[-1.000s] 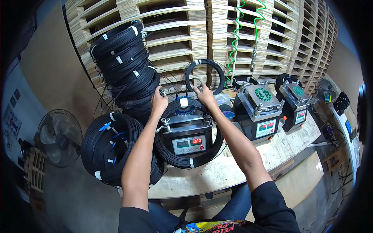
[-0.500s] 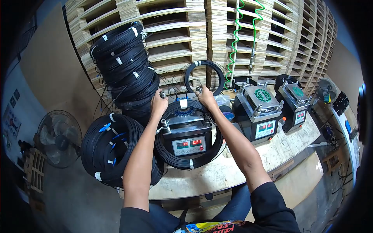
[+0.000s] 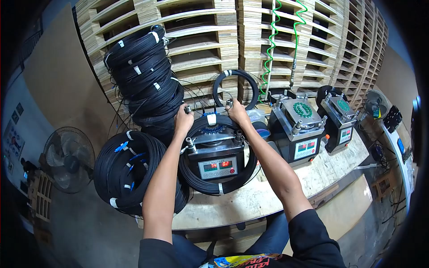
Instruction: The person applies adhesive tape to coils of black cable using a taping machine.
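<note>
The left hand (image 3: 183,119) and the right hand (image 3: 237,111) both reach to the far side of a black box machine (image 3: 214,152) on the tabletop (image 3: 268,192). The fingers of each hand are curled shut on a metal knob, one at each back corner. The machine's front, with red numbers, faces the person. A ring of black cable (image 3: 217,185) lies flat around it. Three such machines stand in a row: this one, a second (image 3: 298,129) and a third (image 3: 338,120). Two big piles of cable rings sit at the left, one tall (image 3: 143,76) and one low (image 3: 125,169).
</note>
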A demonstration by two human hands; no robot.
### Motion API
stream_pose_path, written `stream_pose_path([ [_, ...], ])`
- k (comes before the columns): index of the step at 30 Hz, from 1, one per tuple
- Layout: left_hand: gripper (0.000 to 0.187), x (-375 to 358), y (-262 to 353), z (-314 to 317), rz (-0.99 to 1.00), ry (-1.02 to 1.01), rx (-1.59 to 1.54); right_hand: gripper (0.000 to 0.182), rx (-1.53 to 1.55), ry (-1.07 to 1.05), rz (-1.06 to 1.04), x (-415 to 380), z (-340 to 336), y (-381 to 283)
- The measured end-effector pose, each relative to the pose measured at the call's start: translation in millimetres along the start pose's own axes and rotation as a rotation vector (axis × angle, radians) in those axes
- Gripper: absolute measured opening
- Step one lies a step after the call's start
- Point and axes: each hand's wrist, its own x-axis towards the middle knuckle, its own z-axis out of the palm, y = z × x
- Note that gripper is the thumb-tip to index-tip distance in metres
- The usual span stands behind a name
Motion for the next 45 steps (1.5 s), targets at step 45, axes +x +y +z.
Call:
stream_pose_path([
  [45,0.042,-3,3,-6,0.023,-0.025,-0.04,0.049,0.048,0.058,-0.072,-1,1,3],
])
